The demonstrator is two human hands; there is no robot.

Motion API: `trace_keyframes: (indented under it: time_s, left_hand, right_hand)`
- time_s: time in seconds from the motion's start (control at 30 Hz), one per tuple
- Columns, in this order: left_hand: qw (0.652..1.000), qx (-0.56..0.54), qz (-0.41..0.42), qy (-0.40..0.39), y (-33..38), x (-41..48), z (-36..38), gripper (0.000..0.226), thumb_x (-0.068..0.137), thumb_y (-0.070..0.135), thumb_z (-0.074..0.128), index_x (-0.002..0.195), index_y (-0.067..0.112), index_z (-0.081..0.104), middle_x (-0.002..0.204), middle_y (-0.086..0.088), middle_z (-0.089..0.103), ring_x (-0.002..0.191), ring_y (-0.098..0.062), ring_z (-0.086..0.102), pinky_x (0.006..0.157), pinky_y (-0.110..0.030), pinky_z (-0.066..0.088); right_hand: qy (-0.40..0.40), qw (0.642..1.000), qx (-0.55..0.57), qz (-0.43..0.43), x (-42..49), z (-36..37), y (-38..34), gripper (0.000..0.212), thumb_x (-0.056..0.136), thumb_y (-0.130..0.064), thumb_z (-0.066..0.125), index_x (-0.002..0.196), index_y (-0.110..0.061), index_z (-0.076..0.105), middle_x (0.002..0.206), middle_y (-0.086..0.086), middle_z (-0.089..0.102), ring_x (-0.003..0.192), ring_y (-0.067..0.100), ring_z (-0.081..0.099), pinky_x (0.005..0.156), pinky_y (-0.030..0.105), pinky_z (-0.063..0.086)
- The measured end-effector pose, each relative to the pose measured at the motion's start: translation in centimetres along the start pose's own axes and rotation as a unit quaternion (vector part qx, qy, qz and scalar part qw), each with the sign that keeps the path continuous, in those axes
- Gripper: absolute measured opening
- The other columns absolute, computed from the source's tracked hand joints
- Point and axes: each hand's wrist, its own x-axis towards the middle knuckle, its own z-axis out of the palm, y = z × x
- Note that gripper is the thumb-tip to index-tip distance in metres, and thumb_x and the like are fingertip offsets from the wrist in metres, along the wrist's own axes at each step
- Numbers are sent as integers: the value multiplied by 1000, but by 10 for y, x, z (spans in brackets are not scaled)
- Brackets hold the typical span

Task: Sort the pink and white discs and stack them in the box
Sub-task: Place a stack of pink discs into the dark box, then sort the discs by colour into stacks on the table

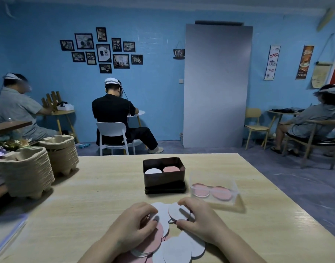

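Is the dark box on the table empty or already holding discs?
Holding discs. The dark box stands open, with a white stack on its left side and a pink stack on its right, both below the rim.

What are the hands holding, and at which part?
The right hand pinches a white disc at its edge. The left hand rests on the pile, gripping nothing visibly.

A small hanging sign [179,53] reads "Coffee"; the orange wall banner [304,62] reads "COFFEE", possibly also the white banner [272,62].

Both hands hover palm-down, left hand [133,225] and right hand [198,222] with fingers curled inward
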Motion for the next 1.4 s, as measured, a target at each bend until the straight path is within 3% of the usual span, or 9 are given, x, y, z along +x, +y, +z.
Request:
trace_keyframes:
  time_s: [0.27,0.4,0.57,0.67,0.87,0.97,1.13,1.4]
  left_hand:
    - [1000,-11,6,15,12,24,14,30,92,55,58,117,38,60,109,29,61,106,8,54,89,-17,43]
    - [999,-48,-3,19,24,39,16,22,89,30,70,109,34,63,98,27,62,100,4,56,80,-5,39]
    - [999,-49,-14,14,22,52,26,27,84,28,75,100,43,59,96,32,60,98,4,56,81,-9,41]
    - [999,-32,-1,-6,17,56,32,31,85,42,71,115,37,63,104,28,63,101,6,55,88,-18,45]
    - [998,17,0,-56,13,55,38,73,75,68,66,138,34,52,126,22,57,117,0,48,101,-26,40]
    - [998,15,-12,-60,14,55,38,74,73,67,67,139,36,51,126,22,57,118,-1,49,101,-27,42]
    - [999,-31,-29,-3,11,49,35,62,76,63,69,130,36,55,120,27,58,114,7,50,96,-22,43]
    - [998,-8,-12,60,14,40,25,67,77,48,65,140,27,53,127,20,59,118,-1,54,99,-27,45]
  right_hand:
    - [49,997,22,-52,1,-6,-2,55,75,-55,74,122,-32,57,125,-21,55,118,-4,48,98,21,42]
    - [74,996,26,-51,4,-9,1,54,76,-54,75,120,-29,59,134,-14,54,128,1,45,105,20,38]
    - [43,998,-26,-49,6,-17,8,60,78,-54,75,129,-28,57,145,-10,50,135,7,38,107,17,26]
    - [44,997,-40,-49,2,-23,15,63,76,-60,72,127,-27,57,133,-14,57,129,7,44,105,20,35]
    - [63,997,-30,-23,-10,-23,25,57,75,-65,69,120,-33,56,124,-20,58,119,0,48,97,25,44]
    - [59,998,-29,-21,-10,-21,26,55,75,-66,70,117,-34,55,121,-20,58,117,1,48,95,27,46]
    - [67,998,-18,-7,-11,-21,22,56,74,-63,71,119,-33,57,120,-21,57,114,-2,49,94,26,46]
    - [68,998,-18,-4,-11,-18,24,57,74,-60,70,122,-32,57,129,-19,56,123,0,46,98,29,47]
